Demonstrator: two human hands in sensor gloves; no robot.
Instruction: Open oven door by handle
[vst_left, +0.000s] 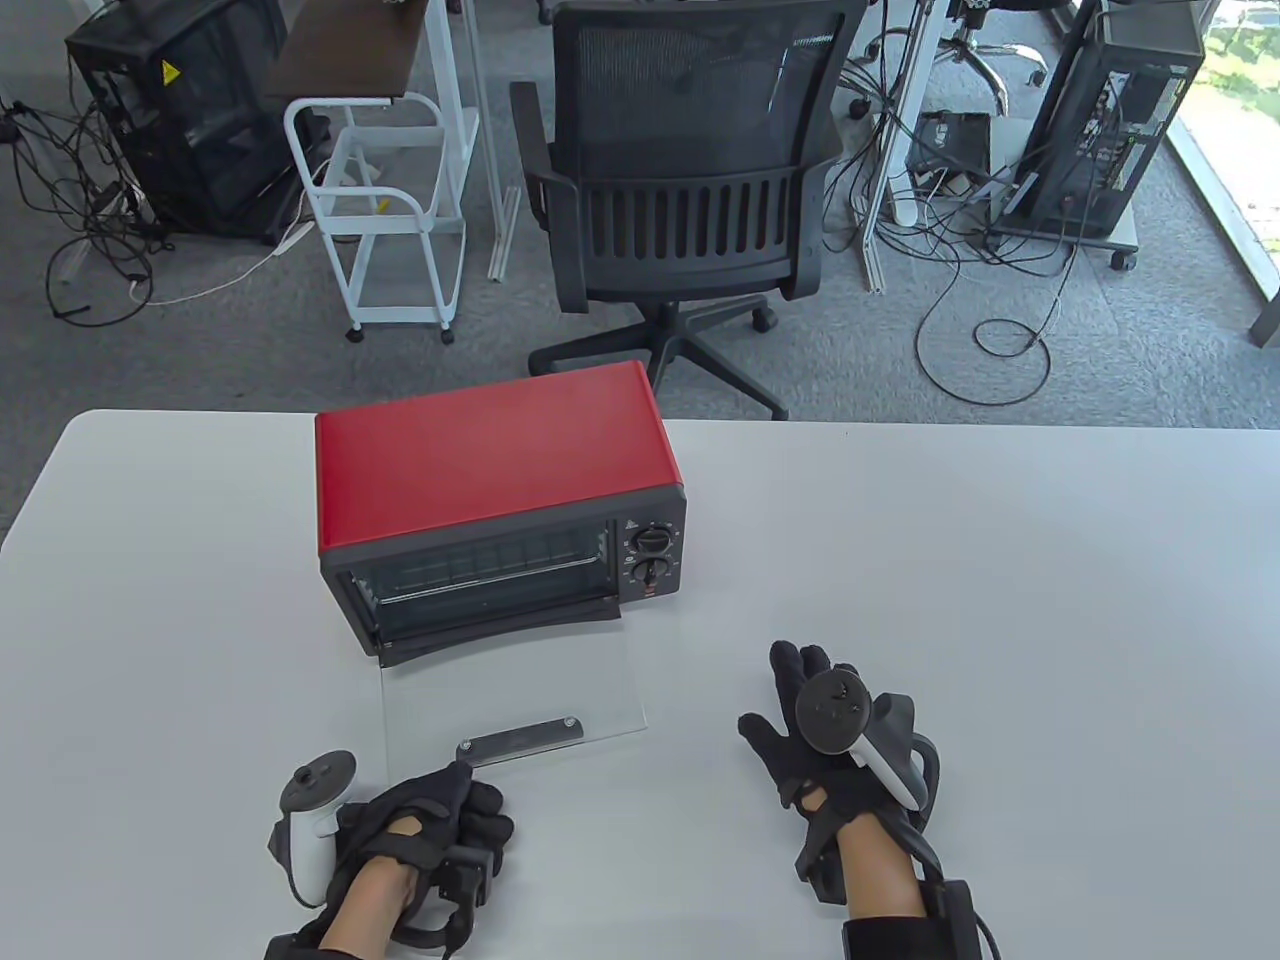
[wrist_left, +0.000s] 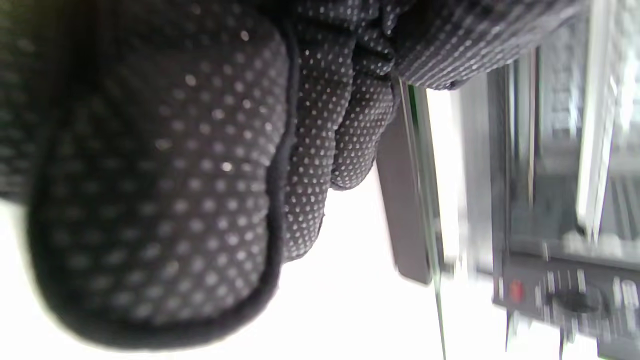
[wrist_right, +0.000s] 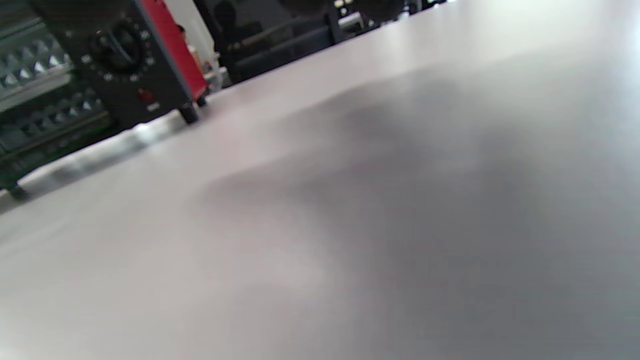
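The red oven (vst_left: 498, 470) sits on the white counter (vst_left: 1000, 600), toward my left of centre, its black front and two dials (vst_left: 652, 556) facing me. Its glass door (vst_left: 515, 690) is swung all the way down, lying flat or nearly flat over the counter toward me, with the dark handle (vst_left: 520, 740) along its near edge.

My left hand (vst_left: 430, 815) is at the near left corner of the door, its fingers curled. One fingertip reaches the left end of the handle in the table view. In the left wrist view my gloved fingers (wrist_left: 320, 150) crowd the frame right beside the handle (wrist_left: 402, 200) and the door's glass edge, but that view is blurred and I cannot tell whether they grip the handle or only touch it.

My right hand (vst_left: 835, 735) is well apart from the oven, out to the right of the door, fingers spread and holding nothing, low over the bare counter. The right wrist view shows mostly the counter surface (wrist_right: 400, 225), with the oven's dial corner (wrist_right: 120, 65) at the upper left.
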